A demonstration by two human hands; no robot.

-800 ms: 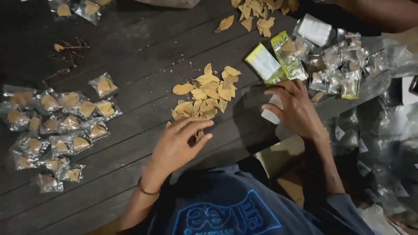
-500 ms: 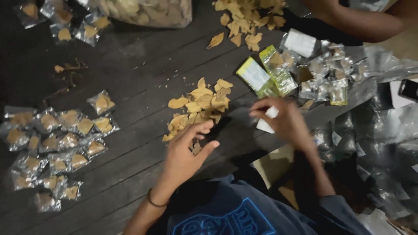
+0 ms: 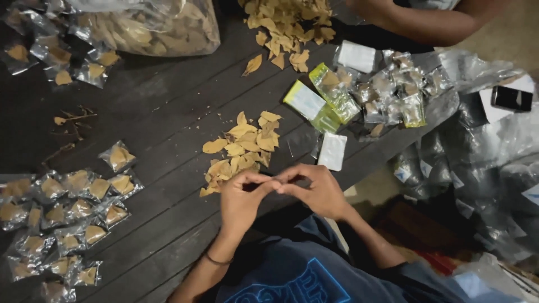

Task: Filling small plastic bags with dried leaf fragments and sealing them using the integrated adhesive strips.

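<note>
Just near of the pile of dried leaves (image 3: 242,150) on the dark desk (image 3: 168,112), the left hand (image 3: 242,197) and right hand (image 3: 315,191) pinch together over something too small to identify, likely light and brittle, best held by its edges.

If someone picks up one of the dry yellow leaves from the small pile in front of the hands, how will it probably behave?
The dry leaves look thin and curled, so one is probably very light and brittle, and may crack if pinched. They lie loose on the dark planks, so a push would likely scatter them rather than move the pile whole.
</note>
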